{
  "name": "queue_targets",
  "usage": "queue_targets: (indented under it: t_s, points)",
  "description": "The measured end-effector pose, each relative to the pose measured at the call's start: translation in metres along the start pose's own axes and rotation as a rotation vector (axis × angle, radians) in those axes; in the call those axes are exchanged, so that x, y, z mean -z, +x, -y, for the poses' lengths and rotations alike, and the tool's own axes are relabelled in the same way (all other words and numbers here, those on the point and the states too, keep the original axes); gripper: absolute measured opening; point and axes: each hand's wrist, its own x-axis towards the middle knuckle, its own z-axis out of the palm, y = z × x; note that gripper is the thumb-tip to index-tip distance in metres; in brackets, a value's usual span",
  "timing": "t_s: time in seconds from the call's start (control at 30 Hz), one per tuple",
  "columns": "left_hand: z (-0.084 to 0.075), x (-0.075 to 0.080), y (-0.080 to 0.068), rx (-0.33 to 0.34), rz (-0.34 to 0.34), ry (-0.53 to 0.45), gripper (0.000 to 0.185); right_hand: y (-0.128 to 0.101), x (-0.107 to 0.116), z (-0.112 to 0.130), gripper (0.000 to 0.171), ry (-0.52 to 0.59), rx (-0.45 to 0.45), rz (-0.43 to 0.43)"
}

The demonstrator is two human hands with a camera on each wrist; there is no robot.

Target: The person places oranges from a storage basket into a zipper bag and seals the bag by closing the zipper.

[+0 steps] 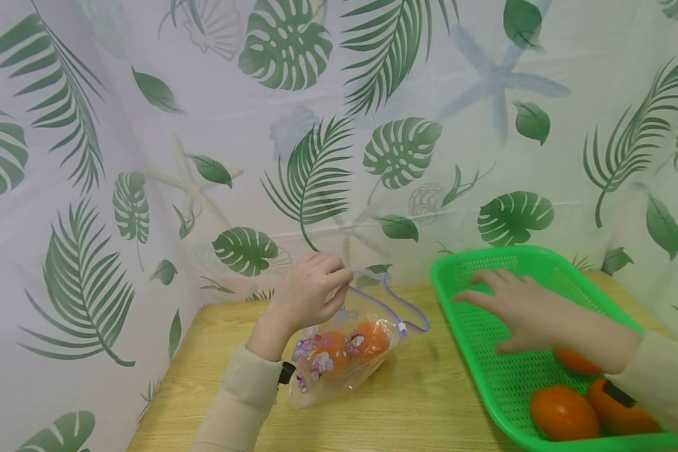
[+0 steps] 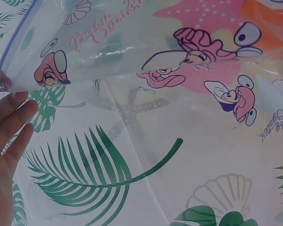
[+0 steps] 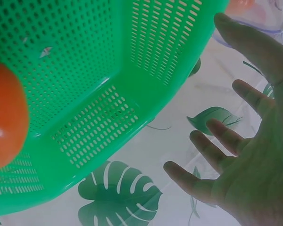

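Observation:
My left hand (image 1: 311,292) pinches the purple-edged top of a clear zip bag (image 1: 339,384) printed with pink cartoon figures. Round orange fruits (image 1: 375,339) show through the plastic at the bottom of the bag, which rests on the table. In the left wrist view, fingertips and thumb grip the zip edge of the bag (image 2: 104,52). Over the green basket (image 1: 471,351), my right hand (image 1: 533,317) is spread, holding nothing. Several orange fruits (image 1: 565,411) lie at the basket's near end, one partly hidden by my right forearm.
A wooden table (image 1: 429,402) carries the bag on its left and the basket on its right. A white slider (image 1: 402,326) sits on the bag's purple zip. Behind the table hangs a leaf-patterned sheet (image 1: 339,157), close to the basket's far end.

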Motion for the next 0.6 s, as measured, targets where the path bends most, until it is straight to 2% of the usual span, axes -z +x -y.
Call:
queue_targets:
  t_s: [0.6]
  points:
    - [-0.001,0.001,0.0,0.004,-0.013,-0.02,0.008,-0.017,-0.005,-0.017,0.098,0.02,-0.045,0.009]
